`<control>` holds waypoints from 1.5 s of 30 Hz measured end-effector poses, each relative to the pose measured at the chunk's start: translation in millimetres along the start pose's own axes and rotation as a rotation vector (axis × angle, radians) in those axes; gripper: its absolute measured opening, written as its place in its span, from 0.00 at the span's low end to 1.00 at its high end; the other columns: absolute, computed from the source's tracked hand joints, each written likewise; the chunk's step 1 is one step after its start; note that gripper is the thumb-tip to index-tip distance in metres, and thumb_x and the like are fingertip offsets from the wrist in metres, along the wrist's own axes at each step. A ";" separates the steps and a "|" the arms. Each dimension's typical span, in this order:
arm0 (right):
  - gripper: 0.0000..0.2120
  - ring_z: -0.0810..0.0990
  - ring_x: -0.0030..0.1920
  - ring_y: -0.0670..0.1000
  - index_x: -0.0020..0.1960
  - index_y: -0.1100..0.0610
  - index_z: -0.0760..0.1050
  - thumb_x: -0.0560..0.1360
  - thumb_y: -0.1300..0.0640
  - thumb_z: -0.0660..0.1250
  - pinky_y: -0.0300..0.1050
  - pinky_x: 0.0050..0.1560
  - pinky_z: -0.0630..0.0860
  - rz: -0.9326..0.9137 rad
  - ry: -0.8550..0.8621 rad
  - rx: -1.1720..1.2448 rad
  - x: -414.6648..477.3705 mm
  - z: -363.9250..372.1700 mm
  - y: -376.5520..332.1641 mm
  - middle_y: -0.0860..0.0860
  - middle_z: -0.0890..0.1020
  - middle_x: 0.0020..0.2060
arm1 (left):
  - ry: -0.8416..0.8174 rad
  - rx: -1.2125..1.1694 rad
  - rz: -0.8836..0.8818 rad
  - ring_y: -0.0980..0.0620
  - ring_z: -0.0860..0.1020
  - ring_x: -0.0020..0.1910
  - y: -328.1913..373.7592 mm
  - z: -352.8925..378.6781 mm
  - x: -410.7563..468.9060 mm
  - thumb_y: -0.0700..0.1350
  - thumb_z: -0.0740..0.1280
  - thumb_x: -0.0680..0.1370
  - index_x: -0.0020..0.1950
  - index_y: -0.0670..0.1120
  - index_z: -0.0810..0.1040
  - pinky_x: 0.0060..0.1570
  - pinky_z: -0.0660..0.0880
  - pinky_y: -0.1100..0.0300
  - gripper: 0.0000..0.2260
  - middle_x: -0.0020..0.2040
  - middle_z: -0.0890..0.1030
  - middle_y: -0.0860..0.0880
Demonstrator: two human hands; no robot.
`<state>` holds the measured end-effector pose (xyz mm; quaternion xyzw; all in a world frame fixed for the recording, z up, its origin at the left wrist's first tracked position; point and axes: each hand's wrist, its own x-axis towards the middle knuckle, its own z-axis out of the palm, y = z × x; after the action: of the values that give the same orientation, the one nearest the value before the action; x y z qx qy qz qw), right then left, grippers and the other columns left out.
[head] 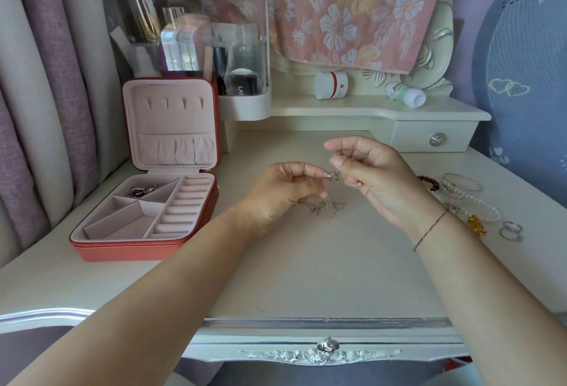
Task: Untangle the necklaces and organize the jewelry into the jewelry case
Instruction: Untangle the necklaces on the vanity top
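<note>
A thin silver necklace point(333, 175) with a small pendant hangs between my two hands above the table. My left hand point(285, 189) pinches its chain on one side and my right hand point(371, 177) pinches it by the pendant. More tangled chain point(325, 207) lies on the tabletop just beneath them. The red jewelry case point(144, 244) stands open at the left, pink inside, with some silver pieces point(144, 191) in its back left compartment. Its other compartments and ring rolls look empty.
Bracelets point(460, 186), a clear bead bracelet point(484, 207), an amber piece point(477, 224) and two rings point(511, 230) lie at the right of the table. A clear cosmetics organiser point(190, 33) stands behind the case. A white jar point(331, 85) and a tipped bottle point(405, 94) sit on the shelf.
</note>
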<state>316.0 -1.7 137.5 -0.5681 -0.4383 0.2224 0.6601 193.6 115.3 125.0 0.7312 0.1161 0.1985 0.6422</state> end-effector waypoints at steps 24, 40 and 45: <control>0.05 0.69 0.28 0.44 0.42 0.57 0.79 0.76 0.61 0.67 0.32 0.32 0.69 0.036 0.053 -0.150 -4.0 1.7 -4.7 0.49 0.83 0.36 | 0.083 -0.228 -0.050 0.55 0.79 0.42 -1.0 -8.1 6.4 0.45 0.67 0.70 0.40 0.48 0.78 0.47 0.73 0.61 0.02 0.41 0.82 0.51; 0.07 0.71 0.27 0.45 0.44 0.58 0.74 0.80 0.62 0.61 0.35 0.33 0.70 0.062 0.028 -0.049 -2.6 4.3 -2.9 0.50 0.83 0.38 | -0.187 0.016 -0.074 0.55 0.77 0.41 -4.4 -2.6 5.0 0.48 0.66 0.60 0.34 0.51 0.79 0.43 0.72 0.63 0.06 0.42 0.80 0.50; 0.08 0.71 0.27 0.46 0.44 0.56 0.72 0.81 0.61 0.59 0.38 0.34 0.68 0.097 0.126 0.046 -0.1 -0.2 -3.6 0.51 0.84 0.36 | -0.196 0.111 -0.059 0.54 0.75 0.44 -7.4 -2.6 4.2 0.45 0.66 0.65 0.32 0.53 0.80 0.48 0.71 0.60 0.05 0.46 0.78 0.47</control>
<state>315.3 -2.9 140.9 -0.5860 -0.3628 0.2280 0.6877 196.9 120.5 118.6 0.7779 0.0849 0.1002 0.6146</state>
